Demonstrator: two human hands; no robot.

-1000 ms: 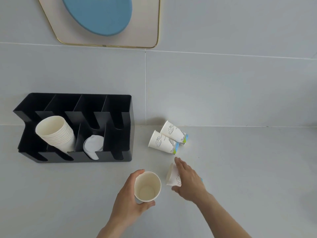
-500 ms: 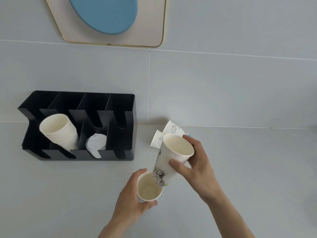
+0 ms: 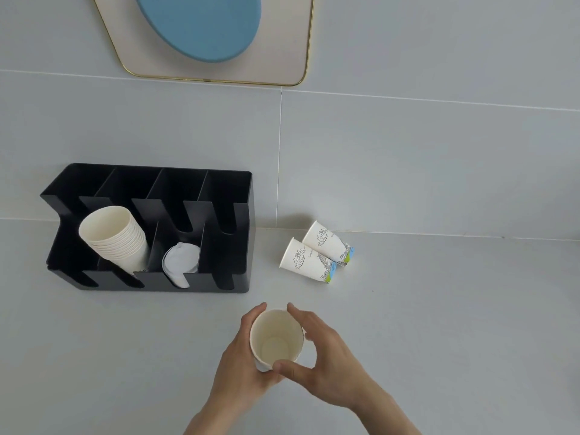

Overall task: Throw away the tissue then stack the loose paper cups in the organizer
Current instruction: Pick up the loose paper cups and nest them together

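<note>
Both hands hold nested white paper cups (image 3: 276, 339), mouth up, near the counter's front. My left hand (image 3: 238, 368) wraps the cups from the left and below. My right hand (image 3: 326, 362) grips the rim from the right, thumb in front. Two more printed paper cups (image 3: 309, 260) (image 3: 329, 243) lie on their sides side by side near the wall, to the right of the organizer. The black organizer (image 3: 241, 233) stands at the left with a tilted stack of cups (image 3: 114, 238) in one slot. No tissue is in view.
White lids (image 3: 180, 265) sit in the organizer slot beside the cup stack; its two right slots look bare. A grey tiled wall rises behind the counter (image 3: 455, 324). A gold-framed panel with a blue disc (image 3: 201, 26) hangs above.
My right hand picked a loose cup off the counter, lifted it over the cup in my left hand and pushed it down inside. Both hands now hold the nested cups.
</note>
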